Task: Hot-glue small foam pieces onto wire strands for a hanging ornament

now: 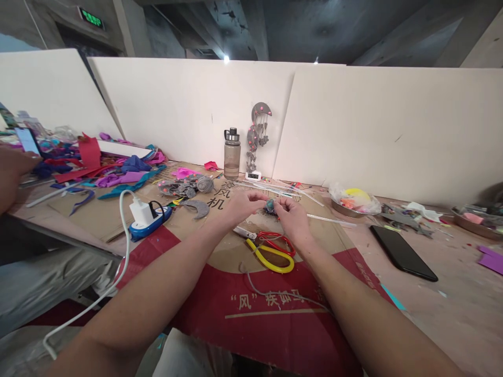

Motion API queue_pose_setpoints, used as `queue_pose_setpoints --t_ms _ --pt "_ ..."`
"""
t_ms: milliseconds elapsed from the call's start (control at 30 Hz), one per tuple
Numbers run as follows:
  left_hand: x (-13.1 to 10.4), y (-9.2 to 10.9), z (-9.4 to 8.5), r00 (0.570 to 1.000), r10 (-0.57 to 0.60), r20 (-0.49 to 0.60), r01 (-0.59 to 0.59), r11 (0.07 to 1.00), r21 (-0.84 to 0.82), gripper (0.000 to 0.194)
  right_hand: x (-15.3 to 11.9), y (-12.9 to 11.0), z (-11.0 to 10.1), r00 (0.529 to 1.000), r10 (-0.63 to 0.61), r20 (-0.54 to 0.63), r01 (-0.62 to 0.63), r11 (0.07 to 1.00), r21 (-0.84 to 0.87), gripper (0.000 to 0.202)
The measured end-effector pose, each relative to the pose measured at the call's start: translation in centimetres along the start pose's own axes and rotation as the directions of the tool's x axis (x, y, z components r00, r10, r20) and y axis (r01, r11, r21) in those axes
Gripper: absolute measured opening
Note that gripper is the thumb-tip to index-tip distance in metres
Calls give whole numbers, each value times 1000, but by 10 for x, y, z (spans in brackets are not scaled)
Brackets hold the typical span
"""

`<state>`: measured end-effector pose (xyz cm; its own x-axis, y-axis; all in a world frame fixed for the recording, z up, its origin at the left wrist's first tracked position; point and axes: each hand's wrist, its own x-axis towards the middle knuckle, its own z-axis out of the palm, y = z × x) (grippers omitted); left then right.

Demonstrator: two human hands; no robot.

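At nine o'clock from the hands, a grey crescent (198,209) lies on the cardboard (220,251). Reaching in from seven o'clock, the left hand (249,204) has its fingertips close together at the left edge of a small teal-grey piece (270,203); I cannot tell whether they clamp it. The piece looks rounded, its finer detail too small to make out, with scissors (255,241) at six o'clock below it. From five o'clock, the right hand (293,217) pinches its right side, so the piece sits between both hands' fingertips.
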<state>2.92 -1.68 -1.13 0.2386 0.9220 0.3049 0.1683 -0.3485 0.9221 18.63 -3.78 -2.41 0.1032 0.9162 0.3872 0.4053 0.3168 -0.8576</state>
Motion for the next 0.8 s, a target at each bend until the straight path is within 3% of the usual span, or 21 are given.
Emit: queue_pose_setpoints --t_ms 100,333,567,800 --pt "-1 -1 2 998 -59 35 62 992 -109 18 0 2 1 1000 -5 3 4 1000 22 23" --pt "0 -5 7 994 -76 79 92 972 -217 14 0 4 3 1000 -4 13 3 999 36 24" --pt "1 -6 11 992 -93 87 118 930 -348 13 3 10 5 1000 -13 11 12 995 98 27" --pt "3 -8 8 991 -117 60 131 916 -378 9 1 10 8 999 26 46 -34 980 194 30"
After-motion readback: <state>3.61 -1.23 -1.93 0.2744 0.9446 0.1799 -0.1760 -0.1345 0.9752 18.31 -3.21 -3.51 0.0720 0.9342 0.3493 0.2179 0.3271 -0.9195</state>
